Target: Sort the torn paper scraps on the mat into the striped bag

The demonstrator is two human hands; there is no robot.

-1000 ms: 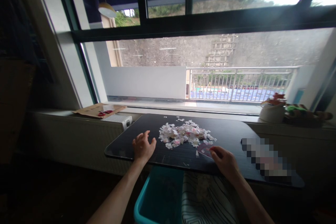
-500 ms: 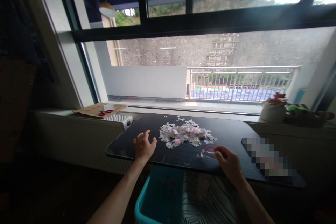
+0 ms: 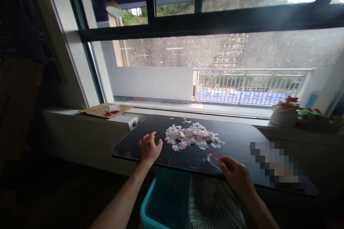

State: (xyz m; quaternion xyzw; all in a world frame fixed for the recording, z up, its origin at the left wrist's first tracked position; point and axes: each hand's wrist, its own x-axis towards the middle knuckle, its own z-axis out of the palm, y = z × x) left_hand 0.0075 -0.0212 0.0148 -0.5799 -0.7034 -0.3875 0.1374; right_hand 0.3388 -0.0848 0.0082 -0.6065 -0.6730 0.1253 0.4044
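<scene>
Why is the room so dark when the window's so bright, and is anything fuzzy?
In the head view, light comes from outside the window frame, leaving the lower left nearly black; in the head view, glare hazes the frame's upper right, the pinkish piece in the right hand looks faint and unclear, and blocky squares hide part of the table.

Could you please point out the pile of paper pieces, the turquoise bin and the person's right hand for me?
Pile of paper pieces [image 3: 190,136]: head view, middle of the heap.
Turquoise bin [image 3: 145,200]: head view, left rim.
Right hand [image 3: 237,171]: head view, back of the hand.
</scene>
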